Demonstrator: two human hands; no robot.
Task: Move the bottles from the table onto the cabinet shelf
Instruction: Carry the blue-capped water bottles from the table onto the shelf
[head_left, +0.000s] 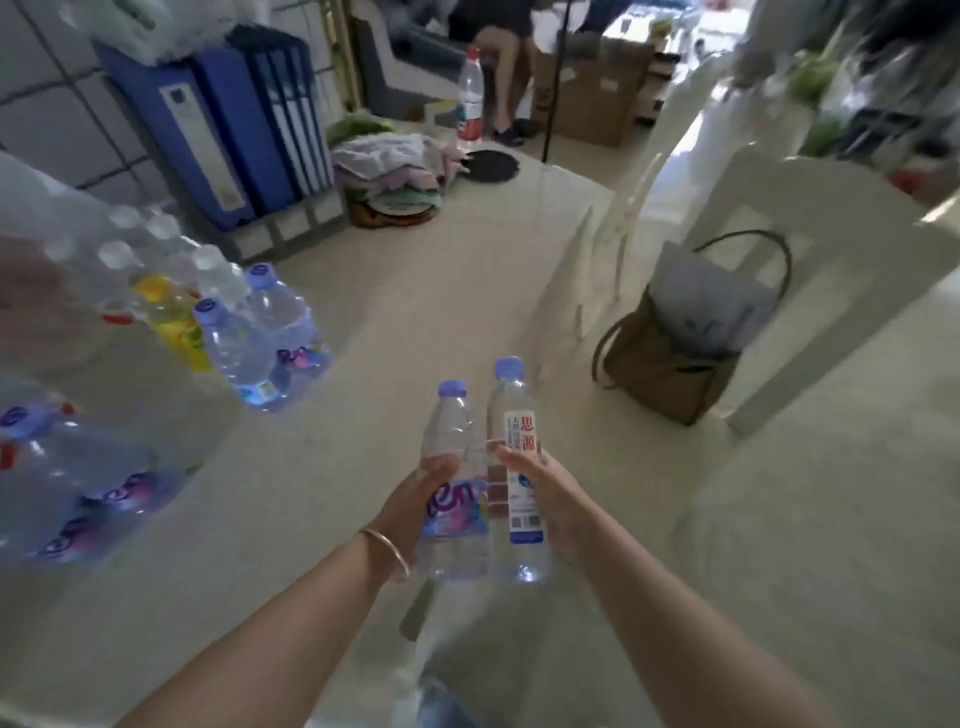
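Bottles in both fists: the left hand (415, 499) wraps a purple-label bottle (451, 488), the right hand (550, 504) a white-label bottle (517, 467), the two touching between them. More bottles (249, 332) wait far left of the left hand. Slick, knocking plastic could slip either grip in transit.

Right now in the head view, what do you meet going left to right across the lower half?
Wrapped bottle pack → left hand holding the purple-label bottle → white-label bottle held by the right hand → brown bag.
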